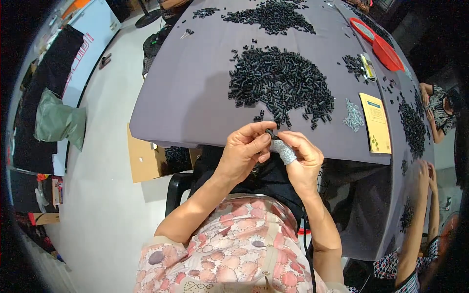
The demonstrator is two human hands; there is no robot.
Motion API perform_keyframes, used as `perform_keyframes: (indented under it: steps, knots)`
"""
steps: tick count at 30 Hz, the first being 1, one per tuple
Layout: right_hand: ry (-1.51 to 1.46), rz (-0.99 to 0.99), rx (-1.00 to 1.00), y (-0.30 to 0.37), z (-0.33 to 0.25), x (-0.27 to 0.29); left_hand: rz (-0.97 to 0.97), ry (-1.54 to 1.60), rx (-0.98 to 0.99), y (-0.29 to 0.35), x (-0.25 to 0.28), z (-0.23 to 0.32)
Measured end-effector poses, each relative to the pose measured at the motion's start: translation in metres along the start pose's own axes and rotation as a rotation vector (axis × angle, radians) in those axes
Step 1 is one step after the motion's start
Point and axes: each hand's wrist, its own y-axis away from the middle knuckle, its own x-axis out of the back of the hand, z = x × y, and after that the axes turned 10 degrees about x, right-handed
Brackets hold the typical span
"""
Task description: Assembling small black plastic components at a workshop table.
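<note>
Just beyond the table's near edge, my two hands meet. With thumb and forefinger my left hand (245, 150) pinches a small black cylindrical piece (271, 133). My right hand (304, 158) is closed against the same piece from the other side, its fingers bent. A speckled grey-white covering (284, 152) shows at my right fingers; whether it is a finger wrap or something held, I cannot tell. Right beyond my hands spreads a large heap of small black cylindrical pieces (278, 80), a few lying loose at its near side.
The table (181, 107) has a grey-purple cloth. Toward the right lie small silvery parts (353, 115), a yellow booklet (375, 122) and red baskets (387, 52). More black pieces (273, 17) lie farther back. A cardboard box (144, 158) stands below left. Another person's arms (415, 229) work at right.
</note>
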Motion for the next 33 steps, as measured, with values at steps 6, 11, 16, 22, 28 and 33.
perform_keyframes:
  steps: [6, 11, 16, 22, 28, 33]
  knots:
    - [0.101, -0.044, 0.063, -0.001, -0.005, 0.001, -0.010, -0.014, -0.005, 0.001, -0.001, 0.004]
    - [0.171, -0.055, 0.033, -0.002, -0.009, 0.001, 0.083, 0.042, -0.010, 0.000, -0.005, 0.003]
    - [0.114, -0.018, 0.011, 0.004, -0.003, 0.000, 0.051, 0.075, -0.020, -0.001, -0.004, 0.000]
    - [-0.035, 0.033, -0.098, 0.006, -0.004, -0.004, 0.048, 0.074, -0.041, 0.000, -0.005, -0.003]
    - [-0.304, 0.048, -0.219, 0.005, -0.006, -0.005, 0.001, 0.117, -0.071, -0.001, -0.006, -0.005]
    - [-0.419, 0.055, -0.295, 0.005, -0.005, -0.006, 0.040, 0.084, -0.096, 0.000, -0.007, -0.006]
